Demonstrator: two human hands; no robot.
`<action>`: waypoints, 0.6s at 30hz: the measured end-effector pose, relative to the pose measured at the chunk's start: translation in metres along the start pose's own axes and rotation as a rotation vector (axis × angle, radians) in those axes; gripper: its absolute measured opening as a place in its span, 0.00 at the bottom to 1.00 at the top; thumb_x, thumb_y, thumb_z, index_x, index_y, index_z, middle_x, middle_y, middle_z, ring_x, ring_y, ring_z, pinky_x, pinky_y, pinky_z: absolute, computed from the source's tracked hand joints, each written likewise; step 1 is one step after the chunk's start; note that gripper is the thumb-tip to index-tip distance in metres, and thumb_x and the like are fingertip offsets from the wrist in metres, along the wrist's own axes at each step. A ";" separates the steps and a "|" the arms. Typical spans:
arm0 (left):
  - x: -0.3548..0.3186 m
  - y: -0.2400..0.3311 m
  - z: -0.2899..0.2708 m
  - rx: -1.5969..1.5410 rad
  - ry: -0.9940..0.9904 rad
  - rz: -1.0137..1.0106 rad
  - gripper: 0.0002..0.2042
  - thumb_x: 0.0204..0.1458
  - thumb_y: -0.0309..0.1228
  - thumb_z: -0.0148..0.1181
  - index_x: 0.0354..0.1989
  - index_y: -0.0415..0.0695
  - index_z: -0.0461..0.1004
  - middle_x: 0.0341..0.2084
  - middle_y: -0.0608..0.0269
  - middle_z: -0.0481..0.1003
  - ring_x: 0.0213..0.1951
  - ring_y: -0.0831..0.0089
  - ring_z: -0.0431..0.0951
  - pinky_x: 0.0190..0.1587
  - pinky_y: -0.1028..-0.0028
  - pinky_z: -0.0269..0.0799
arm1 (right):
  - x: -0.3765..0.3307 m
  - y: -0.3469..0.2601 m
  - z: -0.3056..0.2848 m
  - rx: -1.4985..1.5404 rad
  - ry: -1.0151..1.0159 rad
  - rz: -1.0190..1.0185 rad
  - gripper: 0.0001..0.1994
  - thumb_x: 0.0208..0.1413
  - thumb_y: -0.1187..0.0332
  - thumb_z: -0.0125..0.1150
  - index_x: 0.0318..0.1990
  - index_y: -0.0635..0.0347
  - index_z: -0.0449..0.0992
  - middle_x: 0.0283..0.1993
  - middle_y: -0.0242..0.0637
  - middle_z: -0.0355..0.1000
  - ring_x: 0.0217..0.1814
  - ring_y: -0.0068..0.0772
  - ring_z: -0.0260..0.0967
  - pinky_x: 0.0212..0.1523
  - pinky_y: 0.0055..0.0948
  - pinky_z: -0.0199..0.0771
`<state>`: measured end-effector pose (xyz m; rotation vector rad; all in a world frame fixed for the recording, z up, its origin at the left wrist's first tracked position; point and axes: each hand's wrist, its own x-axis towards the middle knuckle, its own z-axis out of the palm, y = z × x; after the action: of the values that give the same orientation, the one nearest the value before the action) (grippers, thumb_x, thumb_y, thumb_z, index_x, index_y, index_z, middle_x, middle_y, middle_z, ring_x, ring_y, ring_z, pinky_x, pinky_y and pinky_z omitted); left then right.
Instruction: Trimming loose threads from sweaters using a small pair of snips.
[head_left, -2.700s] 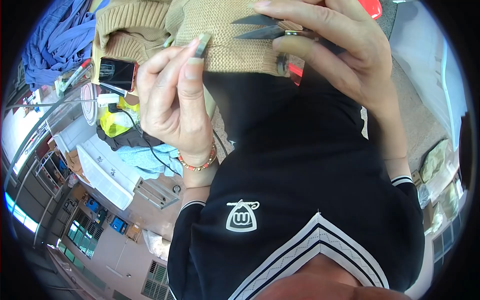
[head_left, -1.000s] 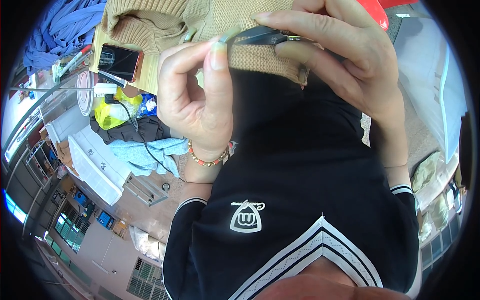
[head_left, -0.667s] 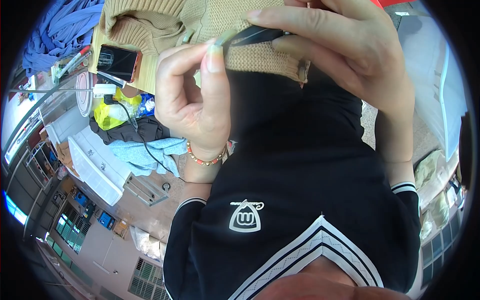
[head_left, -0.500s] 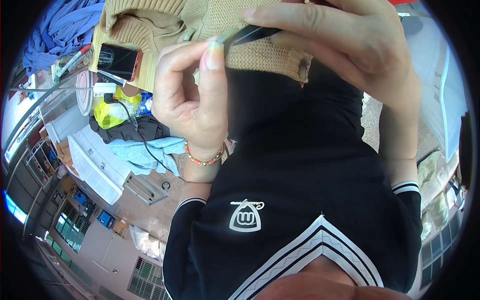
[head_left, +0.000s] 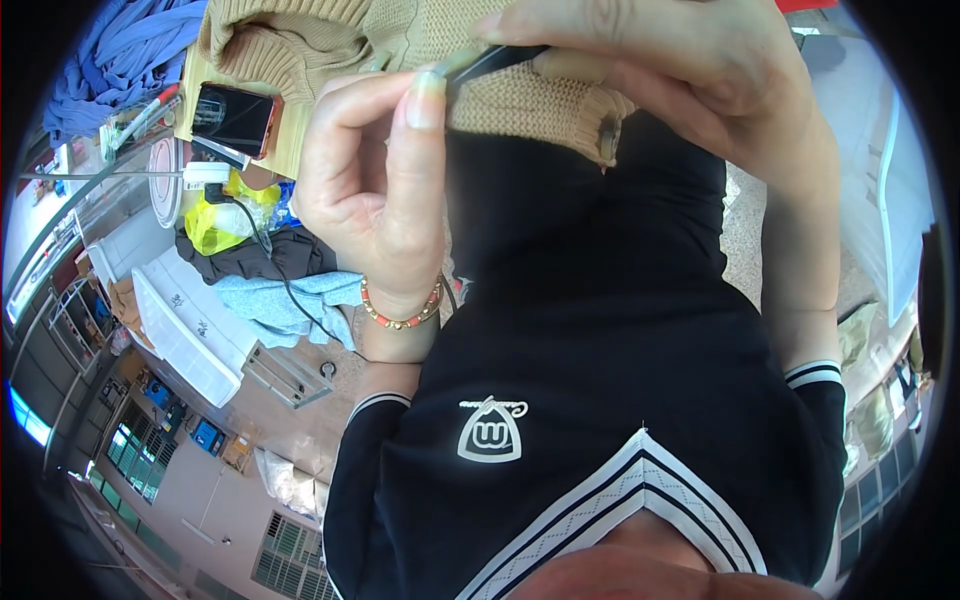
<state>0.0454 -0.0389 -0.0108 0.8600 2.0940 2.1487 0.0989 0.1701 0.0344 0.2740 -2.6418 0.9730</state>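
**Both hands at the knit's ribbed edge**

Your left hand (head_left: 375,190) pinches thumb to forefinger at the hem of the tan knitted garment (head_left: 520,95), held up close before your chest. Your right hand (head_left: 690,70) curls its fingers round a slim dark tool (head_left: 495,62), possibly small snips. A phone (head_left: 235,115) lies on the table (head_left: 290,150) beyond.

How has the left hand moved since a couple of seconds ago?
Yes. The left hand moved up to the beige knit's hem, fingertips now beside the dark snips.
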 end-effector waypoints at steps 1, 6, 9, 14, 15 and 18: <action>0.001 0.000 0.002 -0.024 0.009 -0.007 0.03 0.53 0.18 0.61 0.36 0.34 0.76 0.32 0.63 0.74 0.33 0.80 0.72 0.39 0.82 0.66 | -0.002 0.005 -0.001 0.010 0.002 -0.087 0.09 0.47 0.69 0.71 0.36 0.59 0.80 0.27 0.29 0.66 0.28 0.24 0.65 0.25 0.22 0.64; 0.007 -0.010 -0.006 0.178 0.124 0.147 0.03 0.53 0.19 0.62 0.35 0.35 0.78 0.31 0.64 0.74 0.32 0.82 0.71 0.37 0.83 0.66 | -0.014 -0.002 -0.013 0.122 0.043 0.037 0.18 0.45 0.74 0.71 0.46 0.65 0.80 0.31 0.31 0.69 0.33 0.23 0.65 0.33 0.20 0.63; 0.010 -0.014 -0.013 0.236 0.145 0.113 0.02 0.55 0.19 0.61 0.36 0.34 0.77 0.30 0.65 0.74 0.30 0.83 0.71 0.33 0.85 0.66 | -0.032 0.027 0.002 0.250 0.200 -0.032 0.18 0.45 0.75 0.71 0.47 0.65 0.80 0.32 0.29 0.70 0.34 0.21 0.64 0.35 0.19 0.62; 0.012 -0.022 -0.024 0.418 0.091 0.155 0.03 0.55 0.20 0.61 0.36 0.32 0.77 0.32 0.60 0.78 0.33 0.82 0.74 0.38 0.84 0.70 | -0.048 0.032 0.006 0.349 0.310 0.071 0.18 0.49 0.75 0.67 0.50 0.68 0.78 0.35 0.31 0.71 0.36 0.21 0.64 0.38 0.20 0.63; 0.012 -0.021 -0.024 0.501 0.054 0.193 0.04 0.55 0.19 0.60 0.37 0.32 0.77 0.33 0.60 0.78 0.34 0.82 0.74 0.39 0.83 0.71 | -0.053 0.034 0.006 0.348 0.312 0.078 0.18 0.49 0.75 0.67 0.50 0.68 0.78 0.35 0.31 0.71 0.36 0.21 0.64 0.38 0.20 0.63; 0.010 -0.009 -0.012 0.426 0.198 0.250 0.11 0.53 0.17 0.61 0.44 0.33 0.73 0.37 0.57 0.76 0.36 0.77 0.76 0.41 0.80 0.73 | -0.057 0.028 0.001 0.365 0.284 0.157 0.18 0.49 0.75 0.68 0.50 0.67 0.78 0.35 0.31 0.71 0.36 0.20 0.64 0.38 0.20 0.63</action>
<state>0.0288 -0.0453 -0.0145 1.0251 2.7436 1.9917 0.1444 0.1947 -0.0032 0.0037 -2.2453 1.4308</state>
